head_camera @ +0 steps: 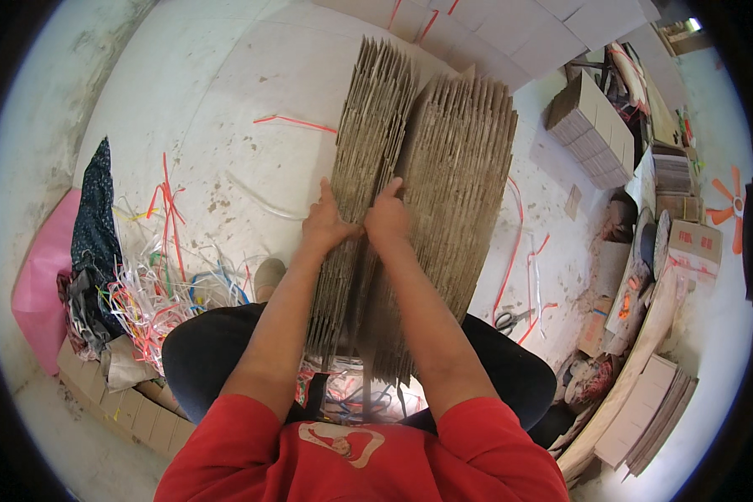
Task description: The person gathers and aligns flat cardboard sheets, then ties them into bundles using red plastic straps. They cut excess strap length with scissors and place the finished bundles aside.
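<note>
A long row of flattened corrugated cardboard pieces (pixel 458 169) stands on edge before me, parted lengthwise by a dark gap into a narrower left bundle and a wider right one. My left hand (pixel 331 221) grips the near-middle of the left bundle, its index finger stretched along the outer side and its thumb across the top edges. At the gap, close to the left thumb, my right hand (pixel 387 213) points its index finger forward; its other fingers are curled, and whether they pinch any cardboard cannot be told. Both forearms reach over the cardboard, between my knees.
Scissors (pixel 507 321) and red strapping strips (pixel 516 238) lie on the floor at right. A tangle of plastic strapping (pixel 154 301) is heaped at left. Another cardboard stack (pixel 593 132) stands at upper right, near a long wooden board (pixel 643 339). Large cartons (pixel 508 31) line the far side.
</note>
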Tool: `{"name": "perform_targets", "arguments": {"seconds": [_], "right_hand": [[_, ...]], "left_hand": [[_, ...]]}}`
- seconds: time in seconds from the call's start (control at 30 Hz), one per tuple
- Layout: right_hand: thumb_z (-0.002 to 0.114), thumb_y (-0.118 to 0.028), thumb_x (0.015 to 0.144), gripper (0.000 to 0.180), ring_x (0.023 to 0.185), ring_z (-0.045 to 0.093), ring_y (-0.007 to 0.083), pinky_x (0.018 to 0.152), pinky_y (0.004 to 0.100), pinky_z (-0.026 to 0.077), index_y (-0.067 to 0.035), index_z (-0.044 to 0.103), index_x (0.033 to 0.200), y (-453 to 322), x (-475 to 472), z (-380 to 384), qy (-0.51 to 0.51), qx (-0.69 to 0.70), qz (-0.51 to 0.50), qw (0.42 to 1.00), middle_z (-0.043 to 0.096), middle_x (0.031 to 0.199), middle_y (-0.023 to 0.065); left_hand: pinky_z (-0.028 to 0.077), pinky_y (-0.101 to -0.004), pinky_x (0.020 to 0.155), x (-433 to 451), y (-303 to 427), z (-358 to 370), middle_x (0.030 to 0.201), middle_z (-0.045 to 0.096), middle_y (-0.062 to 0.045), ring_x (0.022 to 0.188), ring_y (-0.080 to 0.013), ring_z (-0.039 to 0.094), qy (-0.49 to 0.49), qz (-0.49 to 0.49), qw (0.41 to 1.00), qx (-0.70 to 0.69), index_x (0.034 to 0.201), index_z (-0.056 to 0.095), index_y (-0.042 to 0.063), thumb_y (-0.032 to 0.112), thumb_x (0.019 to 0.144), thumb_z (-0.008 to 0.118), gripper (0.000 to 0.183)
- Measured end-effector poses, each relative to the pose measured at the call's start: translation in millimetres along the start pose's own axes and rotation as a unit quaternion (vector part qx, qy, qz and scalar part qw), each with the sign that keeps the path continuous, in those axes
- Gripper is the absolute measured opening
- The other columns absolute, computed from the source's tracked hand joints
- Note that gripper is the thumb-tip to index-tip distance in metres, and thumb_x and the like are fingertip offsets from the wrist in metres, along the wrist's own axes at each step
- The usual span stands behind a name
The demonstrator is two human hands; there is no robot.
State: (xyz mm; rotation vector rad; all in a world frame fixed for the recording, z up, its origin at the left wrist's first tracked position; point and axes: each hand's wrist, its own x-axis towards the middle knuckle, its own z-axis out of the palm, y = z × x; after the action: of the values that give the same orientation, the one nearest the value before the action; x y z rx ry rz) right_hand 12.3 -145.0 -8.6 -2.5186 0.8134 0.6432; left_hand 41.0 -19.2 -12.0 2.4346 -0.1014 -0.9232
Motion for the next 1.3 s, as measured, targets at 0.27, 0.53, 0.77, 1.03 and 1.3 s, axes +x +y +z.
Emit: {"name": "perform_targets", "arguments": {"seconds": [0.27, 0.53, 0.77, 1.03, 1.3], "right_hand": [[0.062, -0.006, 0.080, 0.084, 0.065, 0.061, 0.0301, 0.055, 0.0375, 0.050, 0.013, 0.006, 0.139, 19, 1, -17, 0.059, -0.018, -0.070, 0.996, 0.063, 0.079, 0.0211], [0.061, -0.003, 0.076, 0.082, 0.066, 0.062, 0.0363, 0.054, 0.0434, 0.050, 0.013, 0.010, 0.138, 8, -34, 1, 0.059, 0.006, -0.113, 0.992, 0.061, 0.074, 0.0252], [0.061, -0.003, 0.077, 0.080, 0.065, 0.061, 0.0372, 0.055, 0.0432, 0.050, 0.015, 0.011, 0.137, 14, -26, 18, 0.053, 0.039, -0.146, 0.987, 0.061, 0.074, 0.0248], [0.057, -0.004, 0.082, 0.077, 0.068, 0.062, 0.0356, 0.055, 0.0408, 0.050, 0.018, 0.007, 0.137, 13, -17, 10, 0.042, 0.032, -0.137, 0.989, 0.062, 0.079, 0.0258], [0.054, -0.002, 0.082, 0.066, 0.077, 0.062, 0.0379, 0.062, 0.0435, 0.050, 0.014, 0.021, 0.136, 17, -6, 8, -0.002, 0.063, -0.144, 0.988, 0.061, 0.088, 0.0274]], "left_hand": [[0.039, -0.0444, 0.097, 3, 2, 3, 0.132, 0.043, -0.024, 0.119, -0.0382, 0.044, -0.003, 0.008, 1.000, -0.002, 0.143, 0.001, -0.002, 0.032, 0.054, 0.083, 0.126], [0.041, -0.0438, 0.095, 2, -2, 3, 0.128, 0.046, -0.024, 0.116, -0.0382, 0.047, 0.015, 0.009, 1.000, 0.004, 0.143, 0.004, -0.002, 0.033, 0.053, 0.082, 0.124], [0.042, -0.0445, 0.094, 5, -1, 7, 0.128, 0.047, -0.025, 0.115, -0.0378, 0.048, 0.016, -0.001, 1.000, 0.014, 0.143, 0.004, -0.002, 0.032, 0.054, 0.081, 0.122], [0.042, -0.0452, 0.095, 3, -3, 9, 0.131, 0.044, -0.024, 0.116, -0.0380, 0.048, 0.016, 0.008, 0.999, 0.026, 0.143, 0.003, -0.001, 0.037, 0.054, 0.080, 0.123], [0.040, -0.0475, 0.097, -5, 6, 16, 0.142, 0.030, -0.025, 0.122, -0.0423, 0.041, 0.086, 0.039, 0.995, 0.012, 0.144, -0.005, 0.006, 0.041, 0.057, 0.079, 0.126]]}}
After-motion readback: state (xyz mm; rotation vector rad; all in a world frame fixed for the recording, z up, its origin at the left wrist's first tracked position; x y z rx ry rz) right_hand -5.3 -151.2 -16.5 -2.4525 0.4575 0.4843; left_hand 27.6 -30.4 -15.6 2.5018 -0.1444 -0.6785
